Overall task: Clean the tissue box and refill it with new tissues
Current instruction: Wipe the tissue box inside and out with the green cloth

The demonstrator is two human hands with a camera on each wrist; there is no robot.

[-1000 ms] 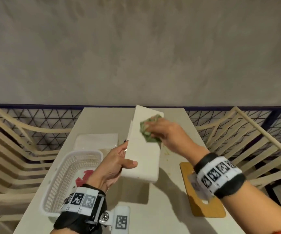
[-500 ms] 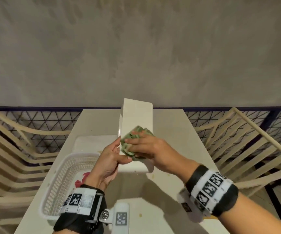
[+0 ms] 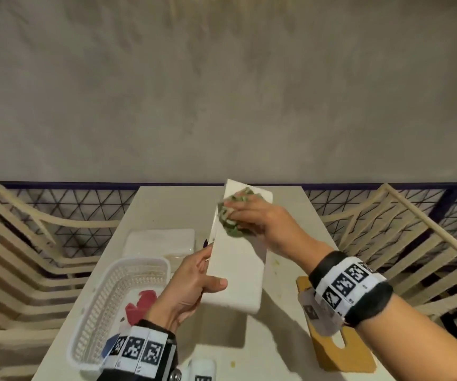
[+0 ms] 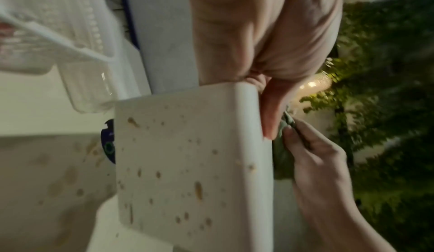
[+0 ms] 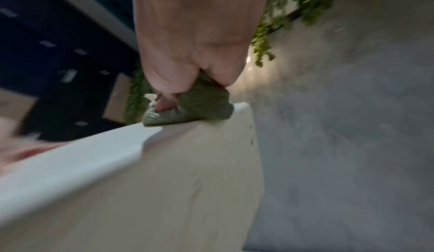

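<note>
The white box (image 3: 238,259) is held tilted above the table (image 3: 285,273), between the two hands. The left hand (image 3: 188,287) grips its near end, thumb across the top face. The right hand (image 3: 263,218) presses a bunched green cloth (image 3: 231,215) against the far end, fingers curled round it. Brown specks dot the box's underside. Left of the left hand sit a white basket (image 3: 95,320) and a tissue pack (image 3: 158,240); under the right wrist lies a tan board (image 3: 359,356).

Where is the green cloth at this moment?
In the head view the green cloth is bunched under the right hand, pressed on the far end of the white tissue box, which the left hand holds above the table.
</note>
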